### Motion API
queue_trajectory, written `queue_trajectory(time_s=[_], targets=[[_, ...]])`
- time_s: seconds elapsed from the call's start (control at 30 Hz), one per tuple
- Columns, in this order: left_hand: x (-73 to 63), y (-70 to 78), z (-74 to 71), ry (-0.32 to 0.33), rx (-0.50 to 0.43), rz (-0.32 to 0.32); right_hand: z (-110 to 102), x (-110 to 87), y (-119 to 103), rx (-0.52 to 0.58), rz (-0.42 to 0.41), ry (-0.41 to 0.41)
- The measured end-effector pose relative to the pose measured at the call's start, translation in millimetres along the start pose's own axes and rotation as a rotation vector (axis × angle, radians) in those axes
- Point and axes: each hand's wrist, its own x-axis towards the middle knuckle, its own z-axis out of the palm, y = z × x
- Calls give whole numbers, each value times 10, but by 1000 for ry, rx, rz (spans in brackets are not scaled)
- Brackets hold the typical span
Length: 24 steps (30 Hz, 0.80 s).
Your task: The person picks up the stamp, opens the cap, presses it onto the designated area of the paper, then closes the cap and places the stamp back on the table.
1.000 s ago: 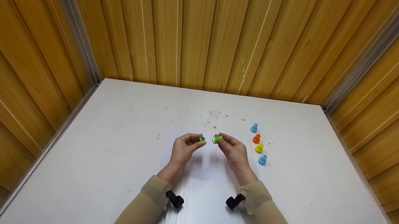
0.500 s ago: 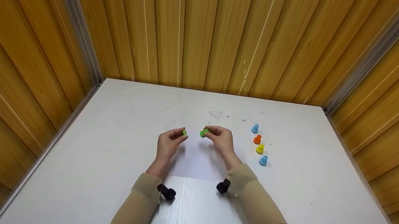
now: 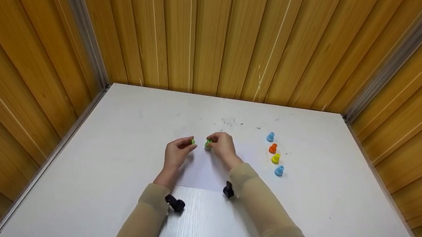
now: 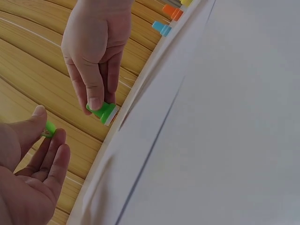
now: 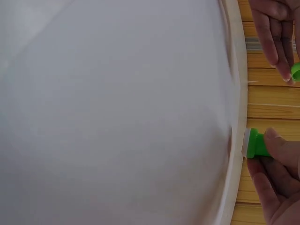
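Observation:
Between the thumb and fingers of my right hand [image 3: 225,145] is a green stamp [image 3: 208,145], its wider end facing down over the white paper [image 3: 200,173]. In the left wrist view the stamp [image 4: 102,111] shows a pale rim and a reddish face at that end. I cannot tell whether it touches the paper. My left hand [image 3: 176,154] pinches a small green cap [image 3: 193,141] just left of the stamp, apart from it. The right wrist view shows the cap [image 5: 296,71] as hollow.
To the right on the white table [image 3: 327,189] stand several capped stamps in a row: a blue stamp [image 3: 271,136], an orange stamp [image 3: 273,148], a yellow stamp [image 3: 276,158] and another blue stamp [image 3: 279,170]. Wood-patterned walls [image 3: 218,39] enclose the back and sides.
Both hands have moved left, holding the cap and the stamp apart. My right hand has turned the stamp from sideways to wide end down over the paper.

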Motion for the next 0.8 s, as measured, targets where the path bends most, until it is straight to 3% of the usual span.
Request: queue_trajectory(time_s=[0.3, 0.8], targets=[[-6, -34, -16, -8, -10, -13, 60, 0, 26, -65, 1, -57], [16, -50, 3, -7, 15, -27, 63, 4, 40, -49, 8, -42]])
